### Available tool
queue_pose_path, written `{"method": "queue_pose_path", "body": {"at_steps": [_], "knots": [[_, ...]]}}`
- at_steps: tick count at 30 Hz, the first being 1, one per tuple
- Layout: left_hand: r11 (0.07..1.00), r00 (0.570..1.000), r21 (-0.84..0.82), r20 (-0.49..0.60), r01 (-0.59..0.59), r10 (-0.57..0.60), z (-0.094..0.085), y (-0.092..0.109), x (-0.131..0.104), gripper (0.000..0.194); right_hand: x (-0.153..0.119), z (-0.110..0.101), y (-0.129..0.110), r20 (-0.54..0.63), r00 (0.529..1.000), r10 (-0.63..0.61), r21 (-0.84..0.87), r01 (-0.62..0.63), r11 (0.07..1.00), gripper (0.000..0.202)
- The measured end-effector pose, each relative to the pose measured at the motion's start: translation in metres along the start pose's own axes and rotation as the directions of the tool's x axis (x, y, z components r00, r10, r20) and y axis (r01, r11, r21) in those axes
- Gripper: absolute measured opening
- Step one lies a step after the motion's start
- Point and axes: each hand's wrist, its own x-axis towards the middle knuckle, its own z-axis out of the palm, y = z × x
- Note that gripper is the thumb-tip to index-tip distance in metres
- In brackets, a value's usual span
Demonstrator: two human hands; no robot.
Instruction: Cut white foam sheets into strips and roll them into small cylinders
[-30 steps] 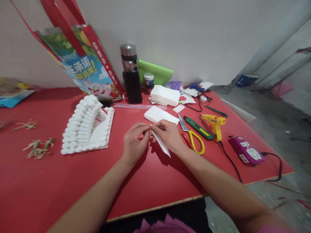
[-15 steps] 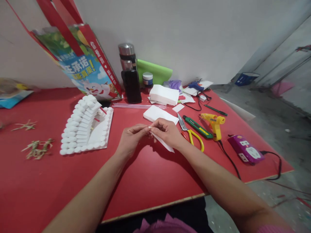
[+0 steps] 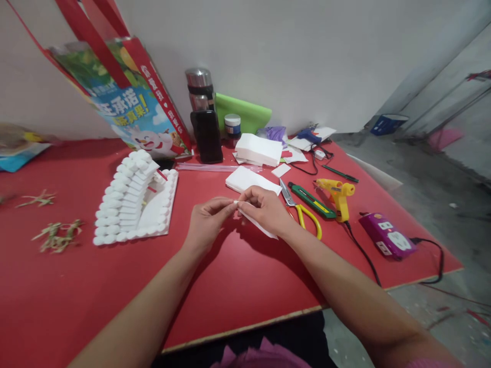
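Between my two hands is a strip of white paper [image 3: 261,227], its far end pinched small at the fingertips and its loose tail slanting out under my right palm. My left hand [image 3: 210,217] closes thumb and forefinger on the pinched end. My right hand [image 3: 264,207] grips the same strip from the other side, fingertips meeting the left ones. Just beyond them lies a stack of folded white paper [image 3: 251,180]. To the left stands a white stepped model [image 3: 132,204] edged with rounded white pieces.
Right of my hands lie yellow-handled scissors [image 3: 307,217], a green utility knife [image 3: 312,200], a yellow glue gun [image 3: 337,194] and a purple power socket [image 3: 387,236]. A phone [image 3: 207,137] leans on a steel flask [image 3: 199,79] behind. Straw figures [image 3: 57,236] lie at left.
My fingers have shifted slightly at the pinched end of the paper, and its tail has swung up a little. The view has moved marginally; everything else stays put.
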Motion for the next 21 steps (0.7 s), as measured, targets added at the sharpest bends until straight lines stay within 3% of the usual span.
{"method": "queue_pose_path", "body": {"at_steps": [6,9,12,15,18,21], "knots": [[0.989,0.996,-0.113,0.005,0.091,-0.091,0.0,-0.004,-0.001,0.021,-0.003,0.004,-0.001,-0.043,0.994,-0.098,-0.235,0.085,0.968,0.005],[0.982,0.993,-0.15,0.029,0.118,-0.115,-0.001,-0.006,0.001,0.023,-0.002,0.002,-0.002,-0.039,0.996,-0.082,-0.185,0.074,0.98,0.007],[0.981,0.993,-0.162,0.055,0.107,-0.1,-0.004,-0.008,0.004,0.024,0.002,-0.008,-0.002,0.081,0.991,0.109,0.173,-0.122,0.977,0.014],[0.978,0.993,-0.178,0.064,0.108,-0.098,-0.007,-0.009,0.007,0.025,0.009,-0.019,0.0,0.343,0.899,0.272,0.489,-0.419,0.765,0.028],[0.977,0.995,-0.187,0.049,0.1,-0.092,-0.009,-0.009,0.007,0.025,0.013,-0.02,0.002,0.538,0.794,0.285,0.546,-0.585,0.6,0.034],[0.977,0.992,-0.189,0.087,0.103,-0.088,-0.009,-0.007,0.005,0.024,0.012,-0.015,0.003,0.583,0.769,0.262,0.568,-0.616,0.545,0.031]]}}
